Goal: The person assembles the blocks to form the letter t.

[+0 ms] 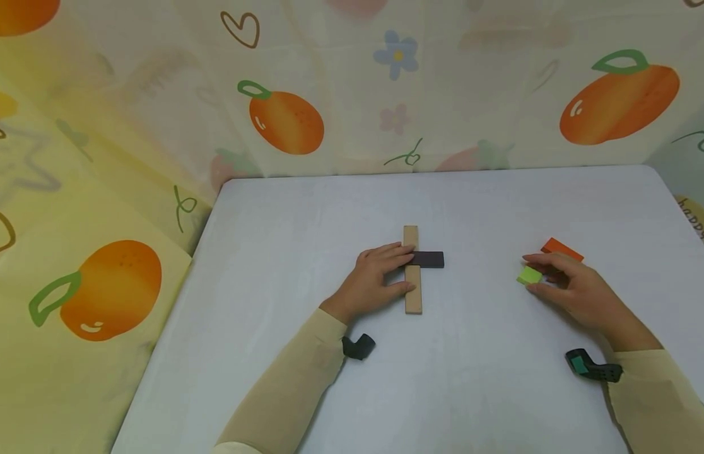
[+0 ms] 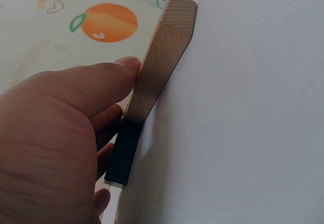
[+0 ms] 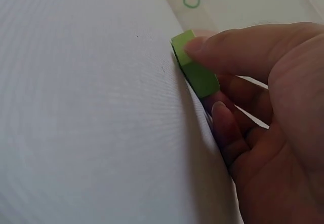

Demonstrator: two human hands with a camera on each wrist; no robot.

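Observation:
My left hand (image 1: 380, 274) rests with nearly straight fingers at an arrangement of flat blocks. Its fingertips lie at the left end of a dark block (image 1: 428, 259), over the upper wooden block (image 1: 410, 235). The thumb touches the side of the lower wooden block (image 1: 413, 296), seen closer in the left wrist view. The dark block points right between the two wooden ones. Over at the right, my right hand (image 1: 581, 293) pinches a lime green block (image 1: 530, 275) between thumb and fingers. In the right wrist view, the thumb presses on the green block (image 3: 197, 69) near the tabletop.
An orange block (image 1: 562, 248) lies just beyond the right hand, partly hidden by it. Everything is on a white table (image 1: 306, 214). A fruit-patterned cloth (image 1: 352, 94) hangs behind the far edge and along the left side. Dark wrist devices (image 1: 593, 367) sit by both sleeves.

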